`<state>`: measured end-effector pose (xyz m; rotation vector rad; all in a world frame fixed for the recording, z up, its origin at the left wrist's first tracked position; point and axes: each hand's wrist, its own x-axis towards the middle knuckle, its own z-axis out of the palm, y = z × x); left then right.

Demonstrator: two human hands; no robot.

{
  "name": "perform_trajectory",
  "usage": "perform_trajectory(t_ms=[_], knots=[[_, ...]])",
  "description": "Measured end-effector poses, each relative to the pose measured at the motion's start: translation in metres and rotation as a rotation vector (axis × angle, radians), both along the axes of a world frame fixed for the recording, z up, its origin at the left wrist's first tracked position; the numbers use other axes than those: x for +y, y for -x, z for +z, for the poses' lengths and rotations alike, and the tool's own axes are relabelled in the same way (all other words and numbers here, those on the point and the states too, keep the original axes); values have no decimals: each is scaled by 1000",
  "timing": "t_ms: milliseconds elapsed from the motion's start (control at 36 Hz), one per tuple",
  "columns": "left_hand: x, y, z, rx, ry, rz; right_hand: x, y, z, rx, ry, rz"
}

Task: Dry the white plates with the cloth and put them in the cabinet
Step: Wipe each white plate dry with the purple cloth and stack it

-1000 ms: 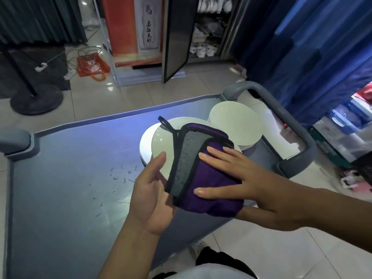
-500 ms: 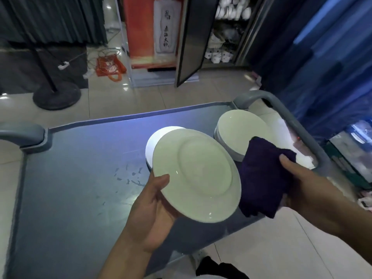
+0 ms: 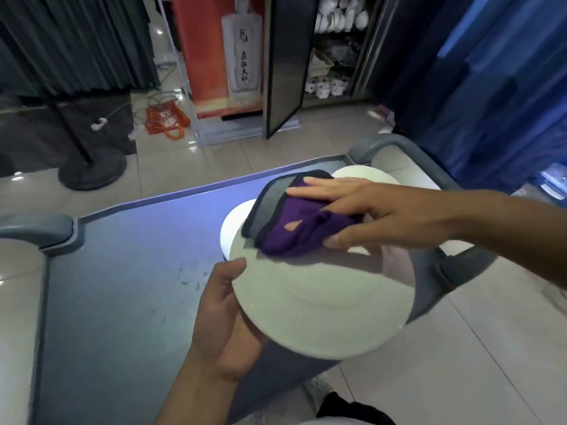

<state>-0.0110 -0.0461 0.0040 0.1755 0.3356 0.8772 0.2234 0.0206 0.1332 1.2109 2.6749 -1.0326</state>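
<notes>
White plate [image 3: 322, 308], one: left hand [image 3: 224, 326] is gripping its rim above the cart [image 3: 122, 286]. Cloth [image 3: 294, 219], one, purple: right hand [image 3: 368, 210] is pressing it flat-fingered onto the plate's far edge. Plate stacks [image 3: 365, 173] on cart, two. Cabinet [image 3: 331, 47], one, is standing open beyond.

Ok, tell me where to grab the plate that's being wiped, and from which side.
Take the white plate by its rim on the near-left edge, coming from the left, thumb on top and fingers beneath, much as the left hand holds it now. It is flat, thin and tilted, so only the rim offers a pinch. The far-right part is under the purple cloth and the right hand.
</notes>
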Motion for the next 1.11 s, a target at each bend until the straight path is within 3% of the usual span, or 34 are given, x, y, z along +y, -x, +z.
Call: perform_trajectory(t_ms=[111,306,389,611,917,1028,1111], knots=[[-4,-3,10,46,1,212,-4,-10,-6,122,92,-248],[2,-12,24,239,-103,400,-60,29,-56,220,-67,-785],[2,-19,25,365,-182,437,-78,55,-71,358,-56,-923],[1,-28,19,525,-256,439,-99,78,-70,669,177,-1110],[1,-34,15,543,-185,373,-132,67,-56,623,273,-1048],[-2,-39,15,539,-108,336,-134,47,-50,694,354,-1250],[-10,-46,20,534,-67,292,-132,36,-49,642,312,-1352]])
